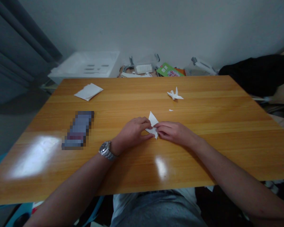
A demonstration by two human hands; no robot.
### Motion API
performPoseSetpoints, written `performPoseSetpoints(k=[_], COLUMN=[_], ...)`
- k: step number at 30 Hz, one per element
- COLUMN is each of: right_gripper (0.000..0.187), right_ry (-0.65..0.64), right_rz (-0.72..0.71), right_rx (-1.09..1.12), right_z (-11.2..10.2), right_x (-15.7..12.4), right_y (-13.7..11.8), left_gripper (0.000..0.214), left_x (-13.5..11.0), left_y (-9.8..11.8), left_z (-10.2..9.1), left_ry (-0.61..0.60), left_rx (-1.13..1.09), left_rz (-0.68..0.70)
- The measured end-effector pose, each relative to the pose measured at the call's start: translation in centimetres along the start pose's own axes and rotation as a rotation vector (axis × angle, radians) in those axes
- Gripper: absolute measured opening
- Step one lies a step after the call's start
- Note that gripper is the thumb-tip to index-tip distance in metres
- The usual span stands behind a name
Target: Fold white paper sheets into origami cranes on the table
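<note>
A small piece of folded white paper lies between my hands near the middle of the wooden table, one pointed end facing away from me. My left hand, with a metal watch on the wrist, grips its left side between thumb and fingers. From the right, my right hand pinches the paper's other edge, fingers pressed together. The fingers cover part of the folds. Beyond my right hand stands a finished white paper crane, and a tiny paper scrap lies nearer to me.
At the back left of the table lies a stack of white paper. A blurred-out, phone-like object is left of my left hand. Behind the table are a white tray, a green packet and dark cloth.
</note>
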State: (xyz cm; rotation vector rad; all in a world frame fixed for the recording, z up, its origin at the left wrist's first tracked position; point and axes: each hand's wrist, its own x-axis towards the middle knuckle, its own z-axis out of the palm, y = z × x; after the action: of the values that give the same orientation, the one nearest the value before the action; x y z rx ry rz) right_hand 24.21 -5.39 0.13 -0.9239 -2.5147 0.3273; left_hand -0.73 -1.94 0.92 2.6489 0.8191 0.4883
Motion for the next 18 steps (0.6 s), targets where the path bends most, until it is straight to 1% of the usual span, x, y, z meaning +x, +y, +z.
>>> performPoseSetpoints(k=[5,8,13,18], right_gripper=[0.01,0.01,0.021,0.017], right_ry=[0.134,0.175,0.126,0.092], right_rz=[0.083,0.102,0.101,0.155], right_rx=[0.173,0.203,0.059,-0.054], right_z=[0.3,0.4,0.8,1.1], right_x=[0.3,0.4,0.1,0.3], right_y=[-0.6,-0.8,-0.2,-0.1], left_gripper=[0.018,0.014,0.013,0.013], left_x=[0.2,0.4,0.5,0.5], left_y=[0.2,0.0,0.2,0.5], left_z=[0.5,0.8,0.6,0.5], left_ry=[0.043,0.068,0.05,0.048], left_rx=[-0.033,-0.045,-0.032,0.001], left_rz=[-0.035,-0.07,-0.118,-0.139])
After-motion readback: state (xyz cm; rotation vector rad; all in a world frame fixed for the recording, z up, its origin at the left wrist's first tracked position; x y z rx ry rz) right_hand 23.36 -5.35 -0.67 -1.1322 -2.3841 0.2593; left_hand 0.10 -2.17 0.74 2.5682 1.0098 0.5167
